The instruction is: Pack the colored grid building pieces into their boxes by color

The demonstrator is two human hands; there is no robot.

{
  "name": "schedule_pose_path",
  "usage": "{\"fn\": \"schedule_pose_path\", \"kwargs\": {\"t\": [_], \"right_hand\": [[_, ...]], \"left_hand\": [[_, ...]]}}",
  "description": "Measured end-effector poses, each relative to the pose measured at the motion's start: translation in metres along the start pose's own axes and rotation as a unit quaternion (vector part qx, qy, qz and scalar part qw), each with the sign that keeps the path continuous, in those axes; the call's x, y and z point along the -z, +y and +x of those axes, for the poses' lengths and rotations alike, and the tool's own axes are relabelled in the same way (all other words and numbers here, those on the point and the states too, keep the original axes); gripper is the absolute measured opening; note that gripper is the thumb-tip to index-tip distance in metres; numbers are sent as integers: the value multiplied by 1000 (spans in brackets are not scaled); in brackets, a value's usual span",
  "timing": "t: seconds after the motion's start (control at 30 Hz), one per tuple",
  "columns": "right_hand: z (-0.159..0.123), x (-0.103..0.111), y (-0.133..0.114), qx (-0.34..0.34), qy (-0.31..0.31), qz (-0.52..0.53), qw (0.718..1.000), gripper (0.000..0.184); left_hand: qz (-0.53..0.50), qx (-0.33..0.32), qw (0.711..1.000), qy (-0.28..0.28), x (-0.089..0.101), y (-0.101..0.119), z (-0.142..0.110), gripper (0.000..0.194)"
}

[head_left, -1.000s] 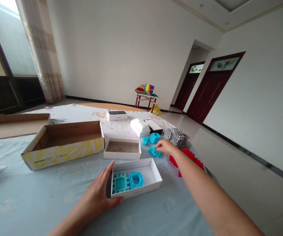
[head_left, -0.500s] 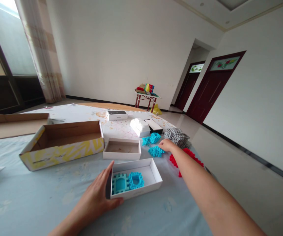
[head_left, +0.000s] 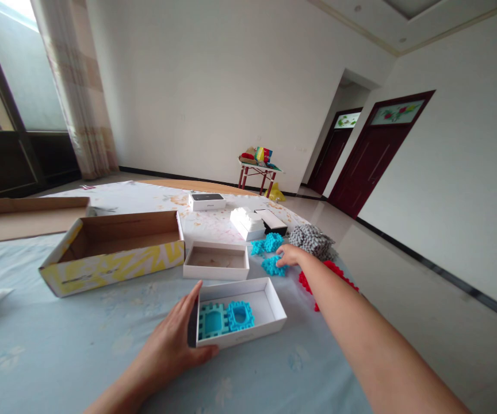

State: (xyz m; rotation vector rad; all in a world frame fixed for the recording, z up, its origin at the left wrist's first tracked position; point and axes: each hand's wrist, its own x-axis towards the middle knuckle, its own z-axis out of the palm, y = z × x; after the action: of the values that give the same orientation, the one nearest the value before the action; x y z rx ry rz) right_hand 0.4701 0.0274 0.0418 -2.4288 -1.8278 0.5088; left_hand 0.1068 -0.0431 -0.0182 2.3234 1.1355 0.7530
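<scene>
1. Could drag the far clump along with the near clump: barely any gap between the two, and knobbly edges likely to snag.
2. Could lose a bit from the near clump if lifted by one edge; likely loose-jointed, judging by the ragged outline.
3. Could nudge the grey pile with the knuckles of the right hand: just beside it.
4. Could scuff the red pieces with the right forearm: lying partly behind it here, clearance unclear.
5. Could skid the box on the cloth and bump the tray: held at one end only, probably light.
6. Could slide the squares if tilted: bunched toward the left end, with bare floor to the right.
7. Clasped around the box's left end with the left hand: thumb along the near wall, fingers by the far-left corner.
8. At the near clump's right edge with the right fingertips, seemingly touching. Can't tell if pinched or apart; too small from here.
9. Near clump on the cloth, beyond the box, right of the tray.
</scene>
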Motion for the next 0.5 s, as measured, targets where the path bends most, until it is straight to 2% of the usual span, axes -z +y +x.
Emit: {"fn": "schedule_pose_path", "kwargs": {"t": [0.17, 0.3, 0.37, 0.4, 0.5], "right_hand": [[-9, 1, 0, 29, 10, 55, 998, 67], [-39, 14, -13, 99, 33, 102, 989, 72], [-64, 20, -28, 160, 44, 119, 979, 74], [-77, 22, -37, 216, 50, 129, 966, 74], [-113, 20, -67, 361, 13, 103, 927, 74]], "left_hand": [[2, 16, 1000, -9, 3, 5, 1, 100], [0, 15, 1000, -14, 3, 6, 1, 100], [-2, 12, 1000, -16, 2, 4, 0, 100], [-3, 11, 1000, -16, 2, 3, 0, 100], [-6, 5, 1000, -9, 1, 2, 1, 99]]}}
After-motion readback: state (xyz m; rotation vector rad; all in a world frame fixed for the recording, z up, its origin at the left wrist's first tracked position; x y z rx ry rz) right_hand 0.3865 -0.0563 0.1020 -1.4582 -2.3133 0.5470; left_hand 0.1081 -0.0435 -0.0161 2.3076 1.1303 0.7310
